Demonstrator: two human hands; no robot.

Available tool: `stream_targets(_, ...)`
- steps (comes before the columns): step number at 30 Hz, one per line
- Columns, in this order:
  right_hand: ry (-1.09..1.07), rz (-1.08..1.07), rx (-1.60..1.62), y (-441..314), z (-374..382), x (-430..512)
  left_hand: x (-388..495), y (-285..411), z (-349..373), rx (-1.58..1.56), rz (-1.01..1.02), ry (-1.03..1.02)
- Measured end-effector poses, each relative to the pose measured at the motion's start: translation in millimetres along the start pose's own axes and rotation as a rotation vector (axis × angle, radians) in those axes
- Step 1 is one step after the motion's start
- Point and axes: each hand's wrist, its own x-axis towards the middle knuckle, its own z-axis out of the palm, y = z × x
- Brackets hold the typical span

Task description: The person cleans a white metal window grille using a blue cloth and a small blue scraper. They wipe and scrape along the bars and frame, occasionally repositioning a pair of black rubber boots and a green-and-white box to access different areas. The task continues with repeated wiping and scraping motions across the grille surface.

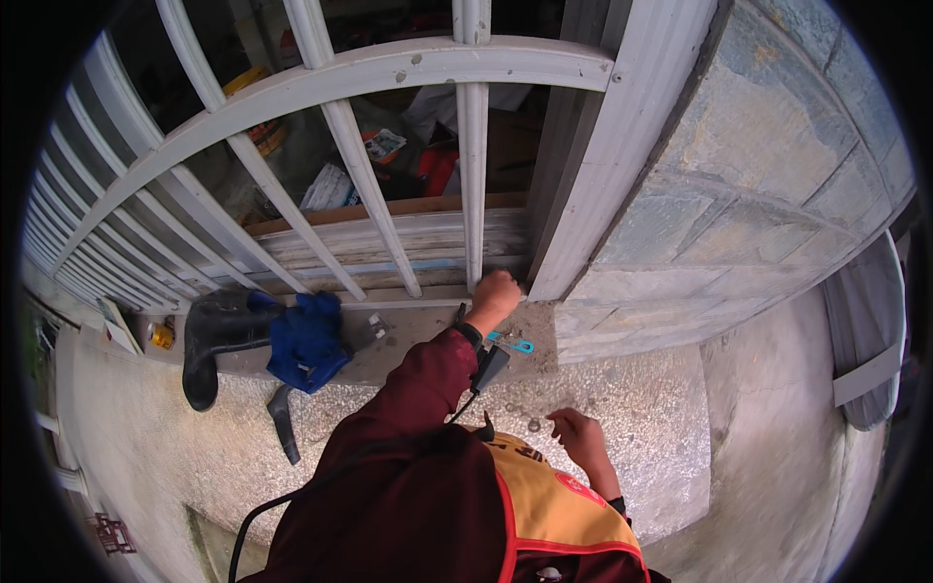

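My left hand (497, 297) is closed into a fist against the bottom rail of a white metal window grille (474, 189), near its right corner post. Its fingers are turned away, so whatever they may hold is hidden. Beneath that wrist, a turquoise plastic handle (519, 344) with a hole in its end lies on the dirty concrete ledge (430, 331). Crumbs of dirt surround it. A black box with a cable (490, 368) hangs by the left forearm. Lower down, in front of the yellow apron (539, 481), my right hand (581, 437) hovers with loosely bent fingers and nothing visible in it.
Left along the ledge are a black rubber boot (219, 335), a blue cloth (306, 342), a small clear packet (377, 326) and a yellow can (161, 335). A stone-tiled wall (729, 160) rises at right. Cluttered goods, including a red item (439, 167), sit behind the bars.
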Motion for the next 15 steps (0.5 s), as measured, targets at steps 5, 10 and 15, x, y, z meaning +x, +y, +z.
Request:
stream_targets(5,-0.02,-0.002,-0.007,-11.6,5.8,3.6,-2.7,-4.7,14.1,-0.084,-0.038,0.054)
stream_targets(10,-0.049,0.029,-0.061,-18.4,7.8,2.7,-10.5,-1.4,7.9,-0.072,0.041,0.098)
stream_targets(15,-0.037,-0.015,-0.082,-19.2,12.9,3.9,-19.7,0.5,-2.7,-0.159,0.019,0.11)
